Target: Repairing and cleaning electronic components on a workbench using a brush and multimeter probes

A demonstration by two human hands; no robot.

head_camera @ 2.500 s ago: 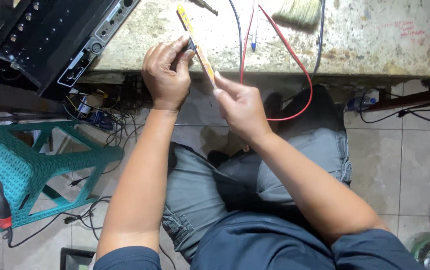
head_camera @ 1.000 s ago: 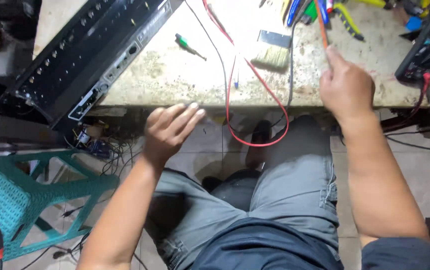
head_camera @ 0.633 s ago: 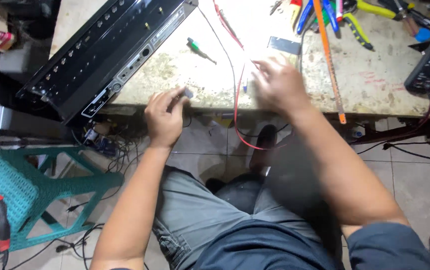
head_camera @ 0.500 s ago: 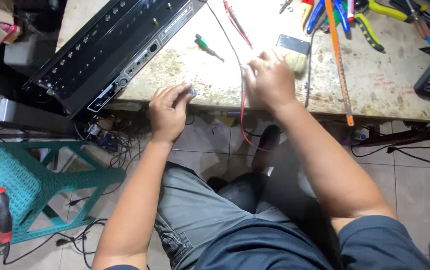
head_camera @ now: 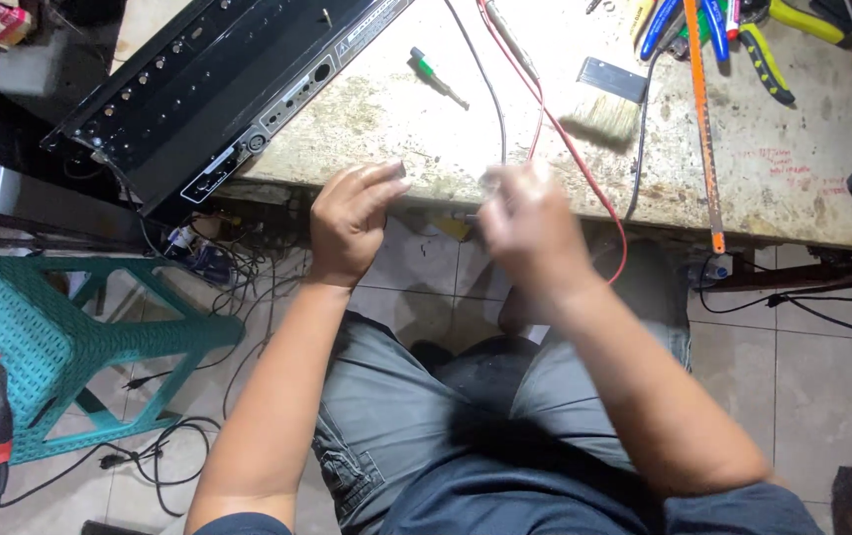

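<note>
Where the two hands meet at the near edge of the workbench (head_camera: 426, 149), the left hand (head_camera: 347, 226) has its fingers curled loosely with the fingertips (head_camera: 391, 173) pressed to the edge, and whether they pinch anything I cannot tell. The right hand (head_camera: 530, 223), at three o'clock from it, is blurred; its fingers look gathered near the grey lead (head_camera: 490, 99) and red lead (head_camera: 585, 163), but a grip cannot be confirmed. Both leads run from twelve o'clock down over the edge; they look thin, light and limp, best taken near the ends rather than mid-span. At eleven o'clock lies a black rack unit (head_camera: 228, 89), probably heavy and rigid. A green-handled screwdriver (head_camera: 434, 75) lies at twelve, a paintbrush (head_camera: 604, 99) at one, an orange hacksaw blade (head_camera: 701, 119) at two.
</note>
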